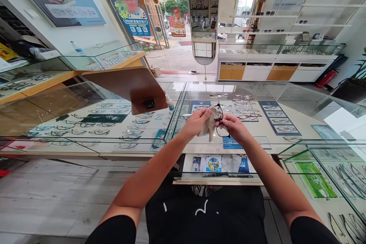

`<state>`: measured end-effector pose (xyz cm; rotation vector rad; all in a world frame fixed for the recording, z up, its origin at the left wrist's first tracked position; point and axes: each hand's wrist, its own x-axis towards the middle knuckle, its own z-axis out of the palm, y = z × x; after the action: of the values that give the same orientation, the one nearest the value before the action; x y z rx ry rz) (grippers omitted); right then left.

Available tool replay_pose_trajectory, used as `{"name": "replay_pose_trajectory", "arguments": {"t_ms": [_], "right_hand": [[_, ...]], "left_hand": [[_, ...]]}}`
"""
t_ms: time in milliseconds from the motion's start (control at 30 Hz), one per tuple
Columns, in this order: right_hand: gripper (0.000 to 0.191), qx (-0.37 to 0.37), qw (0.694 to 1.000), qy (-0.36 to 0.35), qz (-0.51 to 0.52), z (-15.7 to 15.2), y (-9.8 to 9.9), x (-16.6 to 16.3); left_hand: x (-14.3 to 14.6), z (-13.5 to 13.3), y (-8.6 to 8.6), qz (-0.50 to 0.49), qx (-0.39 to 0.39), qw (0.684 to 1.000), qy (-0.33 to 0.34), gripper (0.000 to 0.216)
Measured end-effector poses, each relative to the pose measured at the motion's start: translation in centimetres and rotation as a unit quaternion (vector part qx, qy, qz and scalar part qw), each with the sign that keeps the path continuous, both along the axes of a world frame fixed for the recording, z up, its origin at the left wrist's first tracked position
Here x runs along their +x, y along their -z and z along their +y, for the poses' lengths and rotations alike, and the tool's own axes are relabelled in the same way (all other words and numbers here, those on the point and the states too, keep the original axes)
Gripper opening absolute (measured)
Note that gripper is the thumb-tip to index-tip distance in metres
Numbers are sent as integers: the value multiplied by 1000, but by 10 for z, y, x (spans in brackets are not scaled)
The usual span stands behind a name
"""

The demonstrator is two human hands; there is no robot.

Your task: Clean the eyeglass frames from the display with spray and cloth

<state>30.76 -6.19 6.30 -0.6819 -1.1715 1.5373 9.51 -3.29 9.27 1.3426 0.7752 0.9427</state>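
Note:
My left hand [196, 121] pinches a pale cleaning cloth [211, 126] against a pair of dark-framed glasses [221, 122]. My right hand [235, 126] grips the same glasses by the frame from the right. Both hands are held together above the glass counter [286, 95] in front of me. The cloth hangs down between my hands and covers part of one lens.
Glass display cases [85, 122] hold several rows of glasses to the left and right. A brown board [128, 84] and a small spray bottle [169, 103] stand on the counter at left. A tall oval mirror [203, 15] and shelves [274, 19] stand behind, toward the street.

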Motion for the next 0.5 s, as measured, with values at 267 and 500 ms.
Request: {"name": "replay_pose_trajectory", "arguments": {"t_ms": [267, 500], "right_hand": [[37, 0, 1000, -7, -8, -2, -1, 0], [38, 9, 1000, -7, -28, 2, 9, -3]], "left_hand": [[3, 0, 0, -16, -18, 1000, 2, 58], [12, -5, 2, -66, -41, 997, 7, 60]]}}
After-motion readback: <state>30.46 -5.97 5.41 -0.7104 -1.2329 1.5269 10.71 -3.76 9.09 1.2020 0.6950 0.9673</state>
